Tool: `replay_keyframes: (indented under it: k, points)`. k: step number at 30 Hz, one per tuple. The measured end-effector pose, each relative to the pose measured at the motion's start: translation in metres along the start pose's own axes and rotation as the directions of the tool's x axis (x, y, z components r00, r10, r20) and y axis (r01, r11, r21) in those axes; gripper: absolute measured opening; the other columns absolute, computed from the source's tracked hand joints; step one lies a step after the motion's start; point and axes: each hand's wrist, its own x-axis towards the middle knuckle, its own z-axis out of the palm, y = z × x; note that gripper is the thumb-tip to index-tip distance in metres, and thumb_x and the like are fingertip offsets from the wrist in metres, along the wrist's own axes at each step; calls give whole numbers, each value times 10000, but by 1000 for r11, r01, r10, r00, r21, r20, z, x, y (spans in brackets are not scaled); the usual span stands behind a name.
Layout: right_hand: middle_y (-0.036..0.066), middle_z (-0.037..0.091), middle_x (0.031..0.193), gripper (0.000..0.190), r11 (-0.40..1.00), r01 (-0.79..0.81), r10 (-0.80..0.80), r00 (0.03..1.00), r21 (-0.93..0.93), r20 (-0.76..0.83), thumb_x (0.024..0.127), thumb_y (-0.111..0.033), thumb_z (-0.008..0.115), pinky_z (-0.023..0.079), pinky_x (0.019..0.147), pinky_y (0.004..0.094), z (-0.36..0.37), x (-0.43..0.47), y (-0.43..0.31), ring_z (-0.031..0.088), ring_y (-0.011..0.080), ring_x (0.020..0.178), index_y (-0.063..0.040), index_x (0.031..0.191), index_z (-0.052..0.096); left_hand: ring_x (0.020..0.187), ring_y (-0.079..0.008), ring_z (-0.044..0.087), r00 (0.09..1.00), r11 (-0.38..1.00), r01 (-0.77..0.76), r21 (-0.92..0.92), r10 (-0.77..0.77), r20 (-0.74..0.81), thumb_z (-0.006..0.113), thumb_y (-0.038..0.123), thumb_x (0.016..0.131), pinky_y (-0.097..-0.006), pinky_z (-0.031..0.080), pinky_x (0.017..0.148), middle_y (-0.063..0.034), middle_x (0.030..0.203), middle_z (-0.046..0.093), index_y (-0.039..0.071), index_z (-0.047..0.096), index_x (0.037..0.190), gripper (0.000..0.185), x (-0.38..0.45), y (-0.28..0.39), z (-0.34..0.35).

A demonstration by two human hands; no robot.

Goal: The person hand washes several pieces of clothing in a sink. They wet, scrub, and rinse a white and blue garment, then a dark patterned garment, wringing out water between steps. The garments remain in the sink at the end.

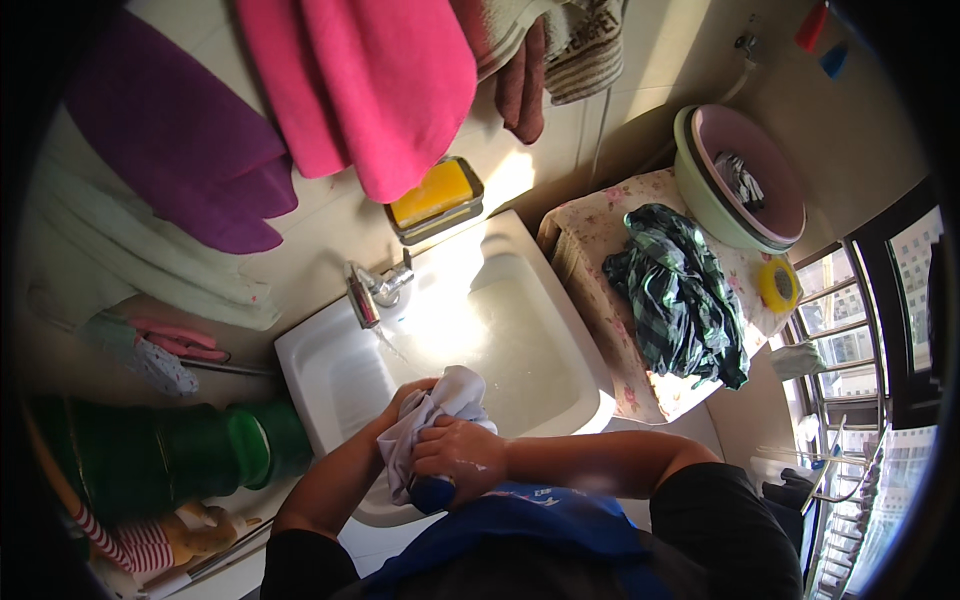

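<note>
My left hand (409, 397) is at the near part of a white washbasin (596, 367), its fingers partly hidden by a pale, light-grey cloth (457, 394) that it holds. My right hand (466, 459) grips the same cloth from the near side, wet and with its fingers curled over it. A dark blue part (433, 493) sticks out below the cloth by my right hand; whether it belongs to the cloth, I cannot tell. Beyond my hands, water runs from a chrome faucet (364, 300) into the basin, which holds cloudy water.
A yellow soap bar (433, 195) lies in a wall dish, under a hanging pink towel (375, 82). On the right, a floral-covered surface (585, 217) bears a green checked garment (675, 300), yellow tape roll (778, 286) and stacked basins (787, 187). A green container (150, 457) stands left.
</note>
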Motion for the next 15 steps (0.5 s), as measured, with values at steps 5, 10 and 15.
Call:
replay_keyframes:
  k: [5, 10, 15]
  points:
    - [78, 632, 1000, 394, 504, -177, 711, 640, 845, -290, 682, -279, 751, 474, 840, 367, -35, -76, 25, 620, 222, 898, -71, 991, 622, 1067, -277, 573, 853, 252, 338, -907, -490, 181, 408, 391, 945, -401, 456, 961, -159, 1210, 554, 45, 476, 1265, 476, 44, -13, 40]
    - [173, 604, 1133, 579, 392, 394, 896, 42, 831, -443, 768, -428, 603, 456, 934, 458, -176, -165, -3, 602, 328, 996, -39, 1190, 524, 1290, -282, 394, 904, 189, 299, -935, -368, 215, 264, 736, 847, -504, 296, 1060, -86, 1414, 400, 159, 336, 1408, 808, 185, 120, -6]
    - [133, 570, 1227, 648, 714, 485, 627, -123, 505, -769, 845, -573, 484, 452, 948, 489, -334, -217, -29, 572, 327, 1083, -104, 1293, 484, 1256, -370, 386, 984, 484, -115, -867, -60, -165, 451, 575, 889, -490, 470, 940, -163, 1460, 236, 78, 247, 1423, 757, 304, 220, -45]
